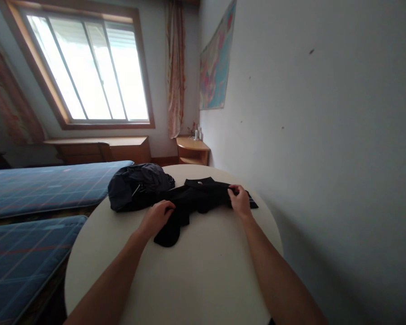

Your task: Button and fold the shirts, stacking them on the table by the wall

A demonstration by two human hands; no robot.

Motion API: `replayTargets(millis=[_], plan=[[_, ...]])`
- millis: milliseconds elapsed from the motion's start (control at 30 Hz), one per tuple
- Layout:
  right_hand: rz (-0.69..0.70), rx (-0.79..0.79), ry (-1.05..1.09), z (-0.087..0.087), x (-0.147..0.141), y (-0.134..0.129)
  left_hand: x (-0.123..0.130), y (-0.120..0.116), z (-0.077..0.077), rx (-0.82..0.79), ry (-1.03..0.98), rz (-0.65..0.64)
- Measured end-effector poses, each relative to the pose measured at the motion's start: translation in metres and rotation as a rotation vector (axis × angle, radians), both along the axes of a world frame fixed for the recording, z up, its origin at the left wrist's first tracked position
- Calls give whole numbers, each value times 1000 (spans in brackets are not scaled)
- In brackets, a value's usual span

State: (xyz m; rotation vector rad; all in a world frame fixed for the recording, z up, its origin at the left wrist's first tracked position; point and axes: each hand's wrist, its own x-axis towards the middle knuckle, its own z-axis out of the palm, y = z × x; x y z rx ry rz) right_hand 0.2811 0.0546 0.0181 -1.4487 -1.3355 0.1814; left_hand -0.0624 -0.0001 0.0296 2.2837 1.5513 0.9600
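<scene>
A black garment (pixel 203 196) with a small white mark near its top edge lies bunched across a round white table (pixel 203 271). My left hand (pixel 159 216) pinches its left part, above a rounded black flap that rests on the tabletop. On the right, my right hand (pixel 238 198) has thumb and fingers closed on the garment's upper right part, beside an end with light stripes. A dark grey and black heap of cloth (pixel 138 185) sits at the table's far left, touching or very near the garment.
Two blue plaid mattresses (pixel 54 185) lie left of the table. A wall (pixel 325 158) with a map (pixel 216 67) runs close along the right. Beyond are a desk (pixel 128 146), a corner shelf (pixel 192 144) with small bottles, a window (pixel 88 67) and curtains (pixel 176 67).
</scene>
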Motion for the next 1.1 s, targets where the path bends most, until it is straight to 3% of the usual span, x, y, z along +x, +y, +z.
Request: replayTargets(millis=[167, 233, 300, 400, 500, 700, 800, 933, 1033, 1100], plan=[[-182, 131, 272, 0, 25, 8, -18, 7, 12, 161, -378, 395], [-167, 155, 353, -2, 28, 11, -26, 12, 11, 147, -486, 473], [-52, 163, 395, -5, 24, 12, -30, 17, 6, 81, -546, 493], [244, 142, 371, -7, 9, 7, -27, 22, -2, -4, -563, 467], [469, 78, 134, -5, -6, -5, -19, 20, -7, 67, -423, 432], [646, -77, -344, 4, -20, -25, -15, 9, -7, 79, -178, 516], [647, -86, -478, 4, -26, -27, -18, 11, -6, 114, -184, 513], [614, 29, -554, 6, -29, -24, -23, 18, -5, 221, -274, 455], [521, 128, -460, 10, -20, -19, -32, 22, -2, 217, -373, 471], [385, 188, -345, 12, -8, -15, -41, 23, -1, 208, -429, 540]])
